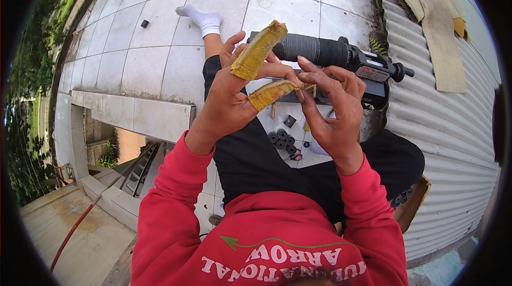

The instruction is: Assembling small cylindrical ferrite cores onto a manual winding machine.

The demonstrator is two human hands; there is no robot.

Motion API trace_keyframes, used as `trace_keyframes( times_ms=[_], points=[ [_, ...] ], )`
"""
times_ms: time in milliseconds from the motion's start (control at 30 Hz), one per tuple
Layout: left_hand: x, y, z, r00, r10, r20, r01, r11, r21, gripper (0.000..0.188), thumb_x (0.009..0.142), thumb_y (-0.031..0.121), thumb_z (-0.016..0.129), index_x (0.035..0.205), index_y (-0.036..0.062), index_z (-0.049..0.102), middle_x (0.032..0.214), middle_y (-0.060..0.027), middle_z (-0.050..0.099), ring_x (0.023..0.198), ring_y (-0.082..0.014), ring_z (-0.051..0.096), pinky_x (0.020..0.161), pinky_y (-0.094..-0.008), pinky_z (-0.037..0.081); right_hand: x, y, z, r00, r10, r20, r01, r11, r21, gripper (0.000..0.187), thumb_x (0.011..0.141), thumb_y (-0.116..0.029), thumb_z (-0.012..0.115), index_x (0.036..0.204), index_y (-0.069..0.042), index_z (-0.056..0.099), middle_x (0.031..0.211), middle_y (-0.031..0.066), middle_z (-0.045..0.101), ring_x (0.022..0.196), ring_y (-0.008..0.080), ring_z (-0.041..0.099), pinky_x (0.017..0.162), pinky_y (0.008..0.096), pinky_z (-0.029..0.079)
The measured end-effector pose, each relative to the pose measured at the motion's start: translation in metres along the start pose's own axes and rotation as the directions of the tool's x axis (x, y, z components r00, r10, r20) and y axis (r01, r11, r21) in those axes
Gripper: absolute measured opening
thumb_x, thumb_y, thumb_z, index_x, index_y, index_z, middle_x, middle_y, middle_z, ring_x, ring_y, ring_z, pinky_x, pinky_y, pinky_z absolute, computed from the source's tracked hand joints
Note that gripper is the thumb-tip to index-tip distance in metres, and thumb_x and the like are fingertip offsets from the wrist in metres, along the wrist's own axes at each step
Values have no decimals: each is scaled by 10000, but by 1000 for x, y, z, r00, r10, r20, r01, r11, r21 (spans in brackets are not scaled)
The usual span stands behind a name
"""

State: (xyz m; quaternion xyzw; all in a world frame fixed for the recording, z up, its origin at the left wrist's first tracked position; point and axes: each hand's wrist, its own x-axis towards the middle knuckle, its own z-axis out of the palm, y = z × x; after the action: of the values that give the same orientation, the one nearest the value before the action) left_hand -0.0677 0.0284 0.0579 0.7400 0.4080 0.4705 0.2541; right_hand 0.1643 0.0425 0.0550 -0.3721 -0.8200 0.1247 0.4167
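Left hand (226, 99) wears yellow finger guards (258, 50), right hand (330, 105) touching.

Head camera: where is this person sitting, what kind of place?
Probably a tiled rooftop or terrace outdoors. Pale floor tiles, a corrugated metal sheet alongside, and a ladder and trees far below the ledge suggest height.

Bright, even daylight is spread across the pale floor tiles (133, 67), with only soft shadows cast beneath the hands. Mild glare is seen on the corrugated metal sheet (453, 126). Straight lines are bent toward the black circular rim by the fisheye lens; the centre is rendered sharp.
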Motion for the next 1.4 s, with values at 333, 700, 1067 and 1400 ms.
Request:
trace_keyframes(
  times_ms=[333,700,1067,1400],
  points=[
    [-12,-7,4,1000,14,3,-14,1000,16,234,954,114,836,1165,35,771,1111,-16,795,1059,-216,619,991,-397,488,-1,1,-2,1000,20,19,-21,1000,19,373,875,-76,851,1223,-131,731,1327,-44,798,1084,179,643,989,372,360],
    [-14,-9,7,996,-83,-35,80,994,-79,293,961,160,804,1251,144,765,1136,65,807,1127,-168,692,1272,-495,250,1,1,-3,999,-15,44,16,999,-30,223,871,-73,855,1066,-131,765,1344,-27,794,1068,195,661,976,371,363],
    [16,-17,-19,980,85,-178,-85,996,8,555,920,134,866,1439,87,676,1347,-60,772,1295,-254,660,1202,-463,398,2,-2,-4,999,1,49,0,1000,-30,194,882,-66,842,1052,-122,765,1335,-18,799,1079,198,658,983,368,358],
    [56,-14,-13,947,-262,187,252,965,75,567,1000,179,834,1509,29,632,1234,-58,778,1044,-104,714,926,-266,573,0,-1,-4,999,-4,41,5,999,-42,197,883,-66,840,1056,-122,766,1326,1,803,1080,207,658,983,369,359]
  ],
)
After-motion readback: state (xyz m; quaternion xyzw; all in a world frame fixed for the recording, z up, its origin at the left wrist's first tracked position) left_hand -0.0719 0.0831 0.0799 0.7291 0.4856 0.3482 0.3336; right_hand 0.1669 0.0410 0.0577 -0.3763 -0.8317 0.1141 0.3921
